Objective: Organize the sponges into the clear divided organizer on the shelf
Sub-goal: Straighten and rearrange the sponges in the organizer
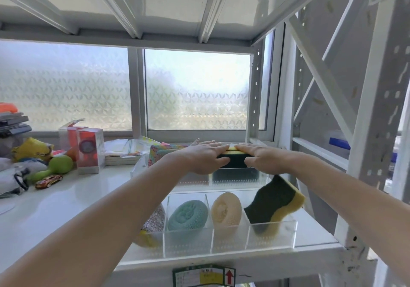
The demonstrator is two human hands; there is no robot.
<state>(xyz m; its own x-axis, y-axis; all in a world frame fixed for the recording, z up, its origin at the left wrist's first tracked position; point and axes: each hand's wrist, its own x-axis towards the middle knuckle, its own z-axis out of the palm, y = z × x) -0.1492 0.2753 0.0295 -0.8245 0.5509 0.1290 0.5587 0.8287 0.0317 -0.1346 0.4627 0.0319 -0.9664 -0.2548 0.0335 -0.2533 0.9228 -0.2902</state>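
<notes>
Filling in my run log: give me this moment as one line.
hands: left hand and right hand pressing green-and-yellow sponge | target: rear compartment of clear divided organizer | front row: filled

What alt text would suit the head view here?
Both hands, left hand and right hand, press a green-and-yellow sponge into a rear compartment of the clear organizer on a white shelf. Front compartments hold a teal scrubber, a cream scrubber and another green-and-yellow sponge.
</notes>
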